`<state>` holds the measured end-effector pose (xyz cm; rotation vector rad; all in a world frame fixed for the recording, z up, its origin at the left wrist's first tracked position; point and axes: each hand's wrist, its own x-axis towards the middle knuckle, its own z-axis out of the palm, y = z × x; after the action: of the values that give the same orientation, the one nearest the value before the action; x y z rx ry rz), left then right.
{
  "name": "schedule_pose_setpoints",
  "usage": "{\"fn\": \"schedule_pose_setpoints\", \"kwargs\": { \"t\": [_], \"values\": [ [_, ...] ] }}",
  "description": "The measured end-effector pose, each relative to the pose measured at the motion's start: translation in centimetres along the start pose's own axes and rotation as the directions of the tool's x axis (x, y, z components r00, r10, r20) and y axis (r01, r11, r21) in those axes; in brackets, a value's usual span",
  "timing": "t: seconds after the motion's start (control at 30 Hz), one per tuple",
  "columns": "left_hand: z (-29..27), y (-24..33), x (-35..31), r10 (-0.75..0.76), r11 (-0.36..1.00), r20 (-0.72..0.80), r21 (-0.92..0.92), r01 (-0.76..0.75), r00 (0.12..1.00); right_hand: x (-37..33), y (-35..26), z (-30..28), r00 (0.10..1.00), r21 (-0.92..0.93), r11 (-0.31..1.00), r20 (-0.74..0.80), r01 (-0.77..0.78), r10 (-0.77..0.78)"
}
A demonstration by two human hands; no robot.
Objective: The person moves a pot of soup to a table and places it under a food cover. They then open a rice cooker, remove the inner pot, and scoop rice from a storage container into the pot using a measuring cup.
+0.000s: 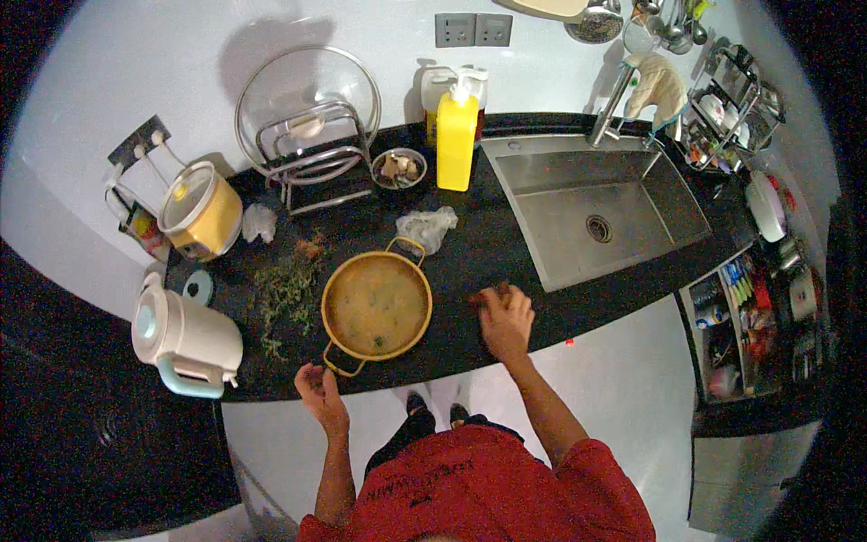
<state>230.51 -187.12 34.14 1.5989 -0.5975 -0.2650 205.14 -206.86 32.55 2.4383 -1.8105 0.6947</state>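
Yellow pan [328, 307], cloudy liquid [379, 303] inside: on black counter [452, 343], between greens [284, 285] and sink [560, 226] | left hand [318, 387]: curled just beside pan's near handle [343, 373], grasp can't tell | right hand [506, 316]: at counter, right of pan, fingers bent, dark patch at fingertips; whether gripping, can't tell

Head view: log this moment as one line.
pan: brownish liquid inside; left hand: beside pan's near handle, contact unclear; right hand: right of pan, grasp unclear; greens: left of pan
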Motion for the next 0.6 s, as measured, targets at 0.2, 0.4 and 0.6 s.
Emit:
{"fn": "schedule_pose_setpoints", "kwargs": {
  "t": [0.2, 0.4, 0.6],
  "values": [
    [0.7, -1.3, 2.3, -0.011, 1.000, 0.015, -0.022, 0.011, 1.000, 3.5, 1.3, -0.2, 0.976, -0.011, 1.000, -0.217, 0.022, -0.024],
    [1.0, -2.1, 2.2, -0.157, 0.988, 0.178, 0.014, 0.157, 0.972, 1.5, 2.3, 1.6, 0.989, -0.122, 0.988, -0.100, 0.097, -0.109],
    [-3.4, -0.4, -1.5, -0.160, 0.987, -0.078, 0.013, 0.161, 0.984, -1.8, -0.1, -2.0, 0.934, -0.001, 0.934, 0.010, 0.358, -0.358]
  ]
}}
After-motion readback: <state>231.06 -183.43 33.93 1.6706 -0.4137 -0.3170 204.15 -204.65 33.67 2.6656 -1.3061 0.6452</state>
